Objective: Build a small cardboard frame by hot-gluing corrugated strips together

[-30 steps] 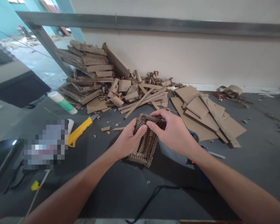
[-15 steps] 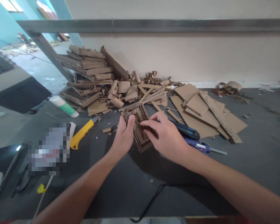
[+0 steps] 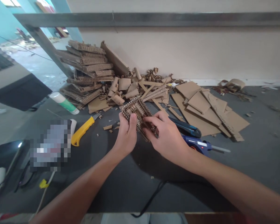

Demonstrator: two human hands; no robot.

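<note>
A small rectangular piece built of corrugated cardboard strips [image 3: 133,107] is held tilted above the dark table. My left hand [image 3: 127,132] grips its left side, thumb on top. My right hand [image 3: 165,133] is at its right side, thumb and fingers bent against the inner part; whether they pinch a separate strip is too small to tell. Just right of my right hand lie a dark blue-black tool [image 3: 188,128] and a blue glue gun [image 3: 198,144], partly covered by the hand. A yellow cutter [image 3: 84,129] lies left of my left hand.
Cardboard frames [image 3: 91,67] are stacked at the back left beside curled scraps [image 3: 124,84]. Flat cardboard sheets [image 3: 200,105] lie at the right. A glue stick [image 3: 64,103], a blurred-out object [image 3: 50,144] and a phone [image 3: 6,155] are on the left. A black cable [image 3: 151,199] crosses the front edge.
The cardboard piece has been tilted, its near end now higher and more hidden by my right hand. Both hands stay on it. The view has shifted slightly.
</note>
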